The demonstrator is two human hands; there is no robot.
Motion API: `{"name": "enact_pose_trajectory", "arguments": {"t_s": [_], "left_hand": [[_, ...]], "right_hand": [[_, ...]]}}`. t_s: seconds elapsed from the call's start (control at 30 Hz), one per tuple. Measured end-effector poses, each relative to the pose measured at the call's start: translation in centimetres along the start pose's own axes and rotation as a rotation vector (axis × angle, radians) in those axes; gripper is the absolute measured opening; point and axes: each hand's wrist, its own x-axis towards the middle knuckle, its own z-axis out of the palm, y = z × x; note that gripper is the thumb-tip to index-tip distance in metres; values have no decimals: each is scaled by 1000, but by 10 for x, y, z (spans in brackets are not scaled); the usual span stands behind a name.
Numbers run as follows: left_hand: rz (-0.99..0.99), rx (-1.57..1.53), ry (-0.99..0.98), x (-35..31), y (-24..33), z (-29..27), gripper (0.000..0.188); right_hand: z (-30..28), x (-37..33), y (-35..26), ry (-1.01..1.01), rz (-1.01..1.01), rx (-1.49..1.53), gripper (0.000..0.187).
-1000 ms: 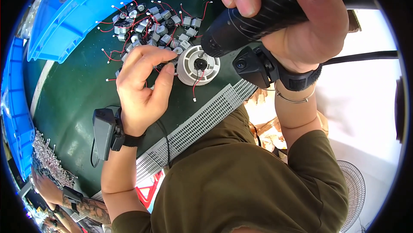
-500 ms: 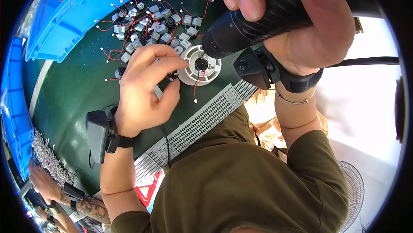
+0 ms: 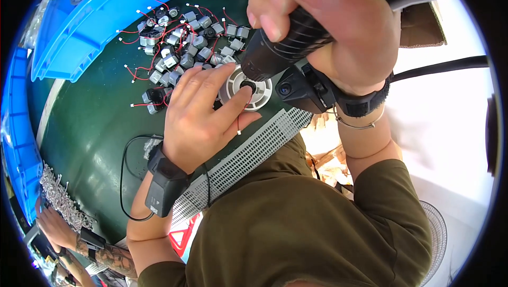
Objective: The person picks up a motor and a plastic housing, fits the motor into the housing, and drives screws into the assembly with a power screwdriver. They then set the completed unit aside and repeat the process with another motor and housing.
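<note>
A black electric screwdriver (image 3: 286, 48) is gripped in my right hand (image 3: 354, 27), its nose pointing down at the white round plastic housing (image 3: 263, 95). The tip sits at the housing's upper part; its exact contact is hidden. My left hand (image 3: 196, 112) steadies that housing on the green table, fingers along its left side and the index fingertip on the black hub (image 3: 246, 83) in the middle. A thin lead with a small white connector (image 3: 239, 132) hangs out below the fingers. Both wrists wear black camera units.
Small grey motors (image 3: 201, 41) with red wires lie heaped beyond my left hand. Blue bins (image 3: 79, 38) line the far and left edges. A grey perforated strip (image 3: 248, 154) runs along the near edge. Lower left, another person's hand (image 3: 55, 226) is by a pile of small metal parts (image 3: 66, 202).
My left hand has moved right onto the housing, fingertip now at its hub. My right hand has shifted left with the screwdriver, its nose slightly lower over the housing.
</note>
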Motion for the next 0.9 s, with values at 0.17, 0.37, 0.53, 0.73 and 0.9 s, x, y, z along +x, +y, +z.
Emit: {"name": "enact_pose_trajectory", "arguments": {"t_s": [0.17,0.37,0.53,0.73,0.9], "left_hand": [[-44,62,28,-1,9,5,32],[-124,-77,175,-2,3,-3,35],[-526,368,92,-46,-83,-121,33],[-913,540,-185,-162,-168,-213,50],[-708,444,395,-64,-106,-191,45]], "right_hand": [[9,-1,-9,8,-38,-46,41],[2,24,-14,49,-472,159,32],[-18,48,-11,226,-257,-580,41],[-8,6,49,308,-651,-815,15],[1,-1,91,-439,32,-1261,7]]}}
